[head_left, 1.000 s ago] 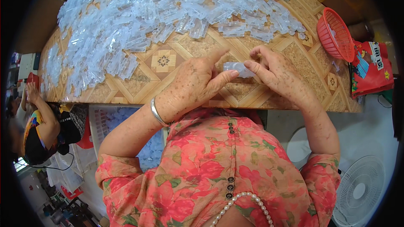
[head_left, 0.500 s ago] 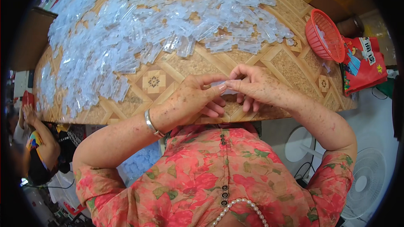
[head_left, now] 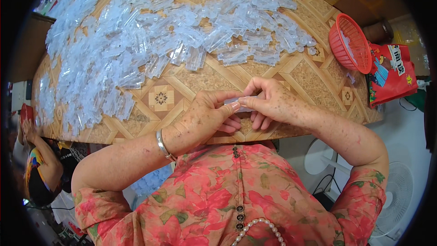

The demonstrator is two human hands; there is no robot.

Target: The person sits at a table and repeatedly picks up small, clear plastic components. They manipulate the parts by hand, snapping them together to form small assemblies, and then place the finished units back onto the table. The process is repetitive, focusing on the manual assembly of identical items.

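My left hand (head_left: 207, 118) and my right hand (head_left: 273, 105) meet over the near edge of the patterned wooden table (head_left: 296, 75). Between their fingertips they pinch one small clear plastic piece (head_left: 239, 105), mostly hidden by the fingers. A silver bangle (head_left: 163, 145) sits on my left wrist. A big heap of clear plastic pieces (head_left: 150, 41) covers the table beyond the hands, its nearest pieces a short way from my fingers.
A red plastic basket (head_left: 350, 43) stands at the table's right end, with a red printed bag (head_left: 391, 75) beside it. A white fan (head_left: 400, 196) is on the floor at the right. Another person (head_left: 38, 164) crouches at the lower left.
The view has shifted, so the hands now sit a little lower and closer together. Both hands still pinch the clear piece, with the fingers rearranged around it.
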